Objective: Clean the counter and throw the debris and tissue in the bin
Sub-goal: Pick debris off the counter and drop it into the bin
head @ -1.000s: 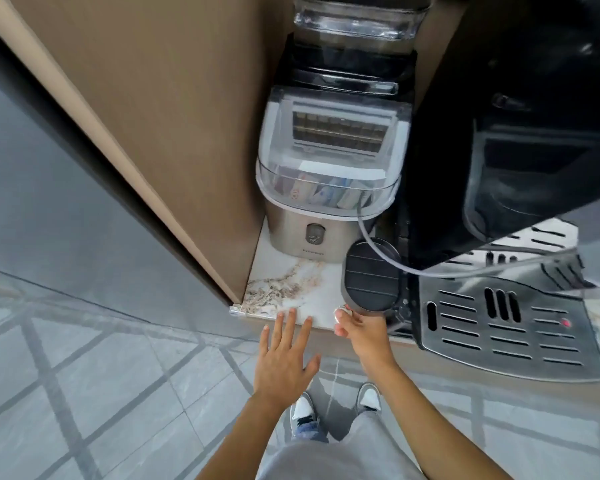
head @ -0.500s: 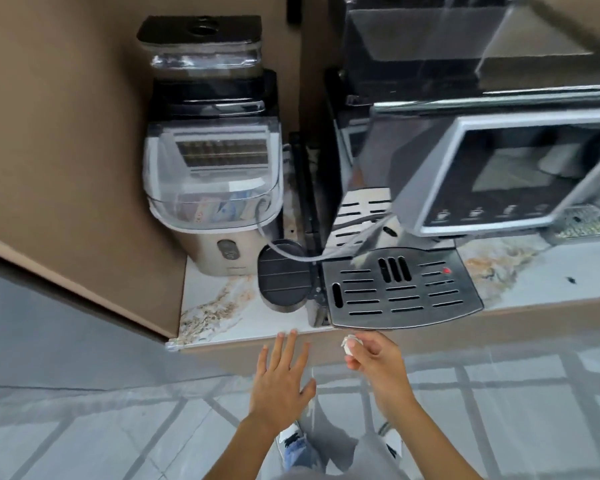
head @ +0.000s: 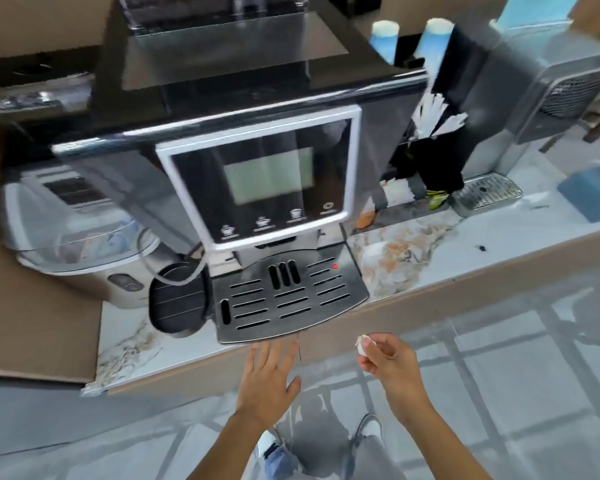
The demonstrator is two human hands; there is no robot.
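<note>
My right hand [head: 387,358] pinches a small crumpled white tissue [head: 361,342] in front of the counter edge, below and right of the coffee machine's drip tray [head: 288,299]. My left hand [head: 267,379] is flat with fingers spread, palm down, just below the counter's front edge under the drip tray. It holds nothing. The marble counter [head: 430,251] runs to the right, and a small dark speck of debris [head: 482,248] lies on it. No bin is in view.
A large black coffee machine [head: 257,178] fills the middle of the counter. An ice maker [head: 80,237] stands at the left, a round black pod [head: 177,303] beside the drip tray. A stirrer holder [head: 437,161], a small metal tray [head: 485,194] and a blue tissue box [head: 593,192] stand right.
The view has swung right from the ice maker to the coffee machine. My right hand with the tissue has moved right and away from the counter. My left hand stays spread near the edge.
</note>
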